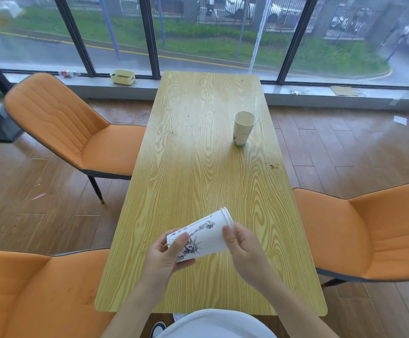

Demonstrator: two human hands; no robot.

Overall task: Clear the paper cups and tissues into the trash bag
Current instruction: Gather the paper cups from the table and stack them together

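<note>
- My left hand (165,254) grips the base end of the printed paper cup (199,236), thumb over the drawing, fingers wrapped underneath.
- The cup lies on its side between my hands, lifted above the near end of the table (198,179), rim pointing away and to the right. The doubled rim lines suggest it may be more than one cup nested together, though I cannot be sure.
- My right hand (243,245) pinches the rim end, thumb on the wall and fingers curled behind the lip, so both hands hold this one cup.
- Farther off and to the right, a second paper cup (244,128) stands upright on the table, well apart from my hands, with some crumbs (273,165) near the right edge.
- I see no trash bag and no tissues here, so I judge I am partway through collecting cups.
- Next I would free my right hand, reach for the standing cup, and stack it in or carry both to wherever the bag is, keeping the stack from tipping.
</note>
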